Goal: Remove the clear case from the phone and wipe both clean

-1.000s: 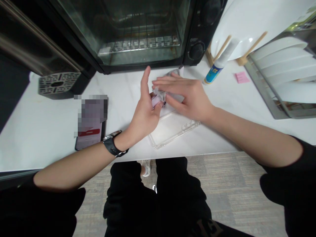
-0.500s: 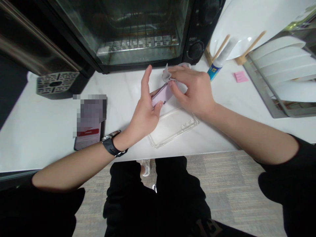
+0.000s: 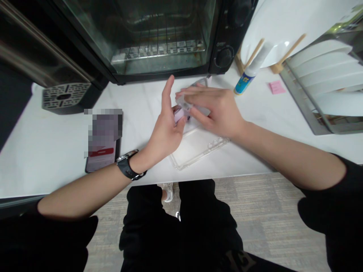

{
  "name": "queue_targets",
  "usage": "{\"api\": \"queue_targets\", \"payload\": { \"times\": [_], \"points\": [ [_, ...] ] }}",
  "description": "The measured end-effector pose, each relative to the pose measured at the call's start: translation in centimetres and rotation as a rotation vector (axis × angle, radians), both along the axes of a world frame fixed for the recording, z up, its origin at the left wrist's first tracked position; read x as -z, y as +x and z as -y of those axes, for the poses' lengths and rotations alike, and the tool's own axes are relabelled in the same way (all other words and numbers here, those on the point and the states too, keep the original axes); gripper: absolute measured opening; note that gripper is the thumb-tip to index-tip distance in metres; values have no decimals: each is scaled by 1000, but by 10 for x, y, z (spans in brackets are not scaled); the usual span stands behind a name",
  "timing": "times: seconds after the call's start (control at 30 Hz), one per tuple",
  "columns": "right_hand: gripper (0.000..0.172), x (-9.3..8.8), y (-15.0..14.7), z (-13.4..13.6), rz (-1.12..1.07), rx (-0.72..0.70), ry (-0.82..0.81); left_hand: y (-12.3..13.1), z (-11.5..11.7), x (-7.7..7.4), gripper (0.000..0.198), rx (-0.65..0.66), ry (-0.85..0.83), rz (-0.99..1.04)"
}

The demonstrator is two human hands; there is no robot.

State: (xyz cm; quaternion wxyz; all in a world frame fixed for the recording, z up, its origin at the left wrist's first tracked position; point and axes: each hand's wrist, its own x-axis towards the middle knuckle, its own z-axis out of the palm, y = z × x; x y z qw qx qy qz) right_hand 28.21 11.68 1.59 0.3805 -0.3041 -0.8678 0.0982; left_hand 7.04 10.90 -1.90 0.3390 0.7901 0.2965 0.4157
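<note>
My left hand [image 3: 168, 128] grips the near end of a light purple phone [image 3: 179, 115] between thumb and fingers, its index finger pointing up. My right hand [image 3: 218, 109] holds a grey cloth [image 3: 183, 102] against the phone and covers much of it. The phone's far end shows beyond my right fingers, near the oven. Under and in front of my hands, a clear phone case [image 3: 193, 149] lies flat on the white counter [image 3: 147, 98]. To the left, near my watch, rests a dark phone [image 3: 102, 160] with its screen lit and partly pixelated.
A black toaster oven [image 3: 159, 71] stands behind my hands. At the right are a spray bottle [image 3: 244, 82] with a blue label, a pink sticky note [image 3: 277, 87] and a rack of white plates [image 3: 326, 71]. A slotted drip tray [image 3: 64, 96] is at the left.
My right hand has slid the cloth down and left along the phone, closer to my left hand. The phone's far end has come into view, and the spray bottle is less covered. My left hand stays put.
</note>
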Motion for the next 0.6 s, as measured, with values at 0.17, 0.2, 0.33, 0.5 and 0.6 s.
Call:
{"api": "queue_targets", "payload": {
  "times": [0.17, 0.2, 0.33, 0.5, 0.6],
  "points": [
    [42, 0, -4, 6, 69, -113, -36, 2, 3, -6, 88, -26, 79, -16],
    [42, -1, -4, 6, 68, -106, -37, 2, 3, -5, 87, -30, 75, -21],
    [39, -2, -3, 6, 40, -12, -32, 2, 1, -1, 86, -39, 27, -5],
    [27, 0, 3, -6, -89, 215, 8, 0, -2, 4, 93, -22, -61, 15],
    [24, 4, 9, -17, -138, 299, -20, -2, -4, 5, 92, -31, -52, 18]
  ]
}}
